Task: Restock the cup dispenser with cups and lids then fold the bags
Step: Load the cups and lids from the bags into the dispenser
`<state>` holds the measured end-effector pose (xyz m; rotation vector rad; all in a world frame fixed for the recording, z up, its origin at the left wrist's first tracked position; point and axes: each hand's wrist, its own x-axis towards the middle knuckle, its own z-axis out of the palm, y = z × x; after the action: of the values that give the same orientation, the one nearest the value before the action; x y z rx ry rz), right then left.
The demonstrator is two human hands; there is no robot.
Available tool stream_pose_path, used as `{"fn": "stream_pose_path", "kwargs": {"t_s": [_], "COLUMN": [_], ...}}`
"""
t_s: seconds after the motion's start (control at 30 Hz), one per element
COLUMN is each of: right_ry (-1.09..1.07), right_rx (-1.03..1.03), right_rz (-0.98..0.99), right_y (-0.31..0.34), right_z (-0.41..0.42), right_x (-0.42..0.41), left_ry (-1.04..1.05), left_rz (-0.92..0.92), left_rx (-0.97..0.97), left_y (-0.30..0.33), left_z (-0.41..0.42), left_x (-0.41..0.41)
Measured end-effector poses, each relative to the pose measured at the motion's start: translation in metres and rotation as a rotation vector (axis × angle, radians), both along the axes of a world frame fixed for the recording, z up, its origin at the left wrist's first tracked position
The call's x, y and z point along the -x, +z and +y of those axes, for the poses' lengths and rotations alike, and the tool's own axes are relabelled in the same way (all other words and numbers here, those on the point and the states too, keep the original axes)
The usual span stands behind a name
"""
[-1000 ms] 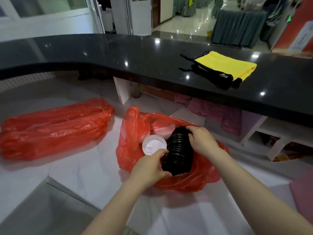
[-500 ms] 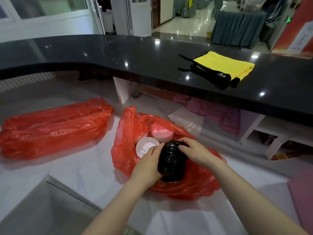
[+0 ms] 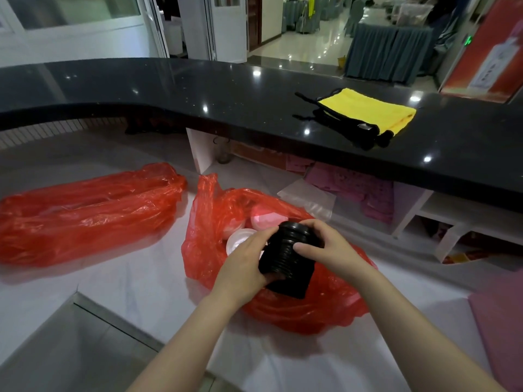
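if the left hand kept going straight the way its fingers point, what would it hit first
Probably the white lid inside the open red bag: the left hand, gripping the black lid stack, points up and right over it. Depth is unclear.

Dim indoor light; ceiling lamps glint as pinpoint glare on the polished black counter (image 3: 198,91), while the hall beyond glows brighter. Wide-angle distortion bows the counter's edge; soft shadows sit beneath the red bags (image 3: 85,210).
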<state>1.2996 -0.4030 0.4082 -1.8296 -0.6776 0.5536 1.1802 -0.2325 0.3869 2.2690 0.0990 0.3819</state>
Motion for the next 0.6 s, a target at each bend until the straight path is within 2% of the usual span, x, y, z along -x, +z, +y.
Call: {"fn": "stream_pose_path", "kwargs": {"t_s": [0.17, 0.3, 0.43, 0.53, 0.6], "right_ry": [-0.094, -0.100, -0.134, -0.106, -0.125], "right_rx": [-0.145, -0.257, -0.382, -0.447, -0.481], "right_rz": [0.080, 0.171, 0.294, 0.352, 0.345], "right_y": [0.011, 0.011, 0.011, 0.015, 0.018], "right_z": [-0.001, 0.005, 0.015, 0.017, 0.022], "right_x": [0.001, 0.004, 0.009, 0.009, 0.011], "left_ry": [-0.015, -0.080, -0.054, -0.003, 0.161], "left_rz": [-0.120, -0.158, -0.256, -0.230, -0.190], "left_rx": [-0.069, -0.037, -0.034, 0.077, 0.177], "left_y": [0.012, 0.017, 0.017, 0.021, 0.023], "left_z": [0.010, 0.013, 0.016, 0.023, 0.027], "left_x": [0.000, -0.002, -0.002, -0.002, -0.003]}}
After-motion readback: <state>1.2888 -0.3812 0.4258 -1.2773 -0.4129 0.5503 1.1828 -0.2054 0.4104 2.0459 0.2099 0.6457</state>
